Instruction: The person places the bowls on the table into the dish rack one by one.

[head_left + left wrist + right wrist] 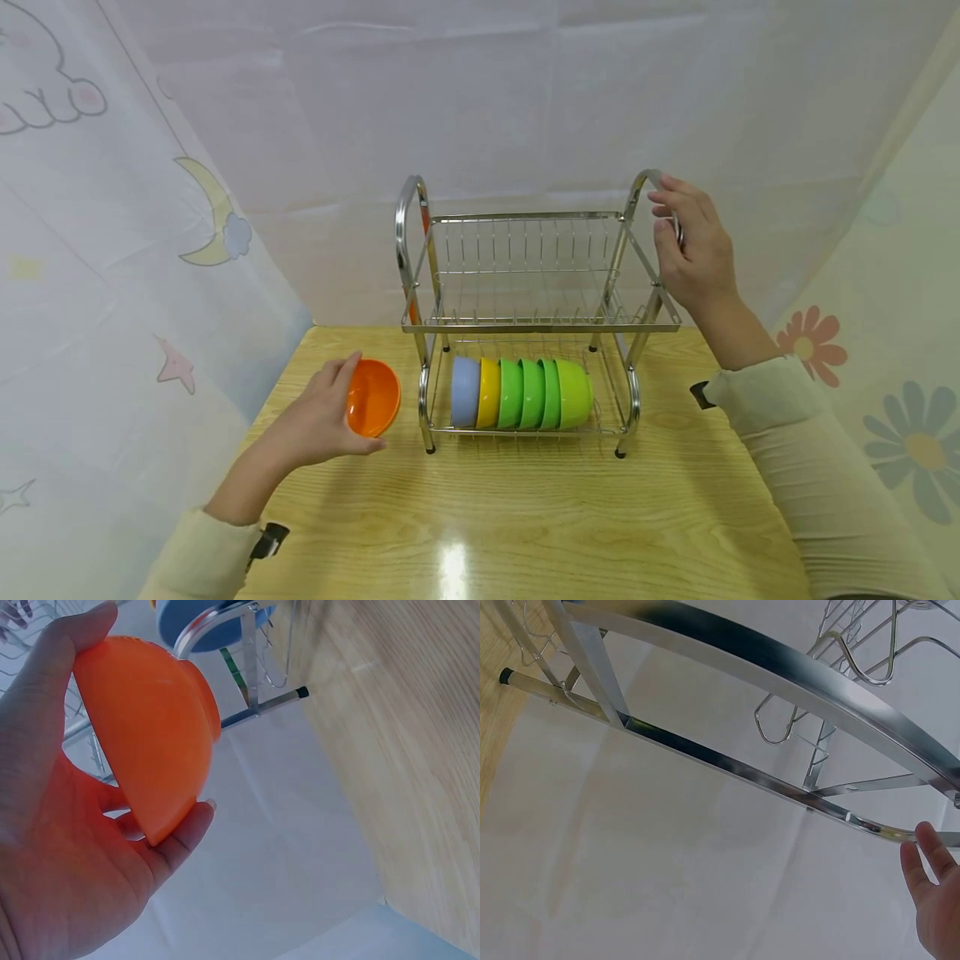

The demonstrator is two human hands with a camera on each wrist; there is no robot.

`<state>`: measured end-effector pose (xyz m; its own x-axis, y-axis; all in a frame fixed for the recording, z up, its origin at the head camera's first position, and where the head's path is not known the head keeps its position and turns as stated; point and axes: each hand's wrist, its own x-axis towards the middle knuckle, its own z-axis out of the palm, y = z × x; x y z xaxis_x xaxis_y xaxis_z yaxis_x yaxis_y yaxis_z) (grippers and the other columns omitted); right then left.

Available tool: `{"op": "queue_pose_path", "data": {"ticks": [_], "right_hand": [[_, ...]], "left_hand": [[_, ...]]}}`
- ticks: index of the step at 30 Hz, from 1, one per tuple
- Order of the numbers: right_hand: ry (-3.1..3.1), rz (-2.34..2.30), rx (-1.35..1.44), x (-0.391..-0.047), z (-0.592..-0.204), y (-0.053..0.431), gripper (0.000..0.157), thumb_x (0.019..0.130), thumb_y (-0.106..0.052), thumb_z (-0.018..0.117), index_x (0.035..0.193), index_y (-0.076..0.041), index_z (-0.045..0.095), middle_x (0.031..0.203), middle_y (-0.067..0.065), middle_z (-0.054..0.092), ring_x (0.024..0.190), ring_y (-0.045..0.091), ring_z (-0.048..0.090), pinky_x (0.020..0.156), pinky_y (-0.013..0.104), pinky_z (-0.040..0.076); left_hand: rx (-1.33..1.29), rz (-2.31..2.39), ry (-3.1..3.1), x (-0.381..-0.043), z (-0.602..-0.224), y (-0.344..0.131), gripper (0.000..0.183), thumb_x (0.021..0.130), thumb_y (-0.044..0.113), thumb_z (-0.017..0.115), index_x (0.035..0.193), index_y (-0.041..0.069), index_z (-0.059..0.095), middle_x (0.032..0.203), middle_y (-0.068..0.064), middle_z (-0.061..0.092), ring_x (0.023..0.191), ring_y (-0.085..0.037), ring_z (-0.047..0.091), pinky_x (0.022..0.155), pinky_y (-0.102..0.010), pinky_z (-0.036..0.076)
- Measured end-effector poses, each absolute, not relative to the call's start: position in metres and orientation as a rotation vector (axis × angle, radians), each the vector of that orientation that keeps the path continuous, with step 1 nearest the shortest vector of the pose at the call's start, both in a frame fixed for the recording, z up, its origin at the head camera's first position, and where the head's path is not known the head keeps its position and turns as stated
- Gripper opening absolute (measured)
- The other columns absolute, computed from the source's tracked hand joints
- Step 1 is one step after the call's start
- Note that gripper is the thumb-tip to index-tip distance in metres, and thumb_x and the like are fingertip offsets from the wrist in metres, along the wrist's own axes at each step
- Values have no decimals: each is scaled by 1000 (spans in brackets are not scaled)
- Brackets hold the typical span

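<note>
In the head view my left hand (318,417) holds an orange bowl (372,398), left of the rack, its hollow side facing the palm. The left wrist view shows the thumb at one end of the bowl's (154,735) rim and fingers at the other. My right hand (693,246) is at the top right side rail of the two-tier metal dish rack (540,327). Its fingers (922,862) look fairly straight and reach the rail; the thumb is out of the right wrist view. On the lower tier, a row of nested bowls (531,396) stands on edge: blue, yellow and several green.
The rack stands on a wooden table (525,517) near its back edge. A pale cloth backdrop (480,108) hangs behind, with printed cloth at both sides. The rack's upper tier (525,271) has upright wire dividers.
</note>
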<state>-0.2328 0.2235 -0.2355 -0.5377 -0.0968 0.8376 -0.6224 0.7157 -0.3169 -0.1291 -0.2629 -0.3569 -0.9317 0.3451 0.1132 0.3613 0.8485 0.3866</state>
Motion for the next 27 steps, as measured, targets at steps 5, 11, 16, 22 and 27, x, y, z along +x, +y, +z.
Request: {"op": "queue_pose_path", "data": {"ticks": [5, 11, 16, 22, 27], "right_hand": [[-2053, 744, 558, -234, -236, 224, 36, 102, -9, 47, 135, -3, 61, 150, 1, 52, 116, 31, 63, 92, 48, 51], [-2055, 761, 550, -235, -235, 224, 36, 102, -9, 47, 134, -4, 62, 150, 0, 52, 115, 30, 62, 93, 47, 50], [-2056, 770, 553, -234, -235, 223, 36, 102, -9, 47, 135, -4, 61, 150, 1, 52, 115, 29, 62, 95, 46, 50], [-2055, 771, 552, -234, -236, 223, 36, 103, -10, 47, 135, -6, 61, 150, -1, 52, 114, 30, 63, 97, 33, 49], [-2056, 777, 548, -232, -238, 224, 36, 103, -10, 46, 135, -6, 61, 149, -1, 52, 113, 31, 63, 97, 24, 46]], "left_hand": [[-582, -645, -2974, -127, -353, -256, 130, 66, 54, 90, 159, -1, 17, 146, -24, 39, 122, -42, 51, 87, -56, 57], [-590, -656, -2966, -126, -352, -249, 130, 66, 52, 91, 160, 0, 17, 147, -22, 38, 124, -41, 50, 88, -55, 57], [-603, -677, -2944, -125, -350, -242, 130, 64, 50, 92, 159, -1, 19, 145, -21, 41, 122, -39, 51, 88, -53, 57], [-619, -674, -2932, -124, -349, -234, 132, 63, 53, 92, 160, 1, 19, 145, -22, 41, 122, -38, 52, 88, -53, 58], [-647, -683, -2921, -125, -349, -227, 133, 62, 55, 91, 160, 1, 18, 148, -21, 40, 124, -38, 51, 89, -52, 57]]}}
